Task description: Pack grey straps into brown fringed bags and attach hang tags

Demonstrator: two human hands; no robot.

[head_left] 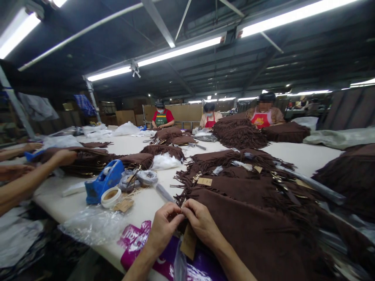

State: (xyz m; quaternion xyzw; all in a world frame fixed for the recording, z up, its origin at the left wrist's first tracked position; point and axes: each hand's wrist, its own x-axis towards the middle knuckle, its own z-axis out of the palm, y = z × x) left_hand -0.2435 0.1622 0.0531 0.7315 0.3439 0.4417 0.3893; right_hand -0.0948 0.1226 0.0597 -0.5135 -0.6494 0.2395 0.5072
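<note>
My left hand (167, 222) and my right hand (202, 220) meet at the near left corner of a dark brown fringed bag (246, 222). Both are closed in a pinch, fingertips nearly touching; what lies between them is too small to make out. A kraft paper hang tag (189, 242) dangles just below my fingers. Under my wrists lies a shiny purple plastic bag (164, 263), with a plastic-wrapped strip (180, 261) on it. Another paper tag (204, 181) with a metal clasp rests on the brown bags beyond.
On the left stand a blue tape dispenser (104, 181), a tape roll (111, 197) and wrapped straps (146, 177). A co-worker's arm (32, 179) reaches over stacked brown bags (84, 162). Fringed piles (240, 132) and several people are across the white table (136, 216).
</note>
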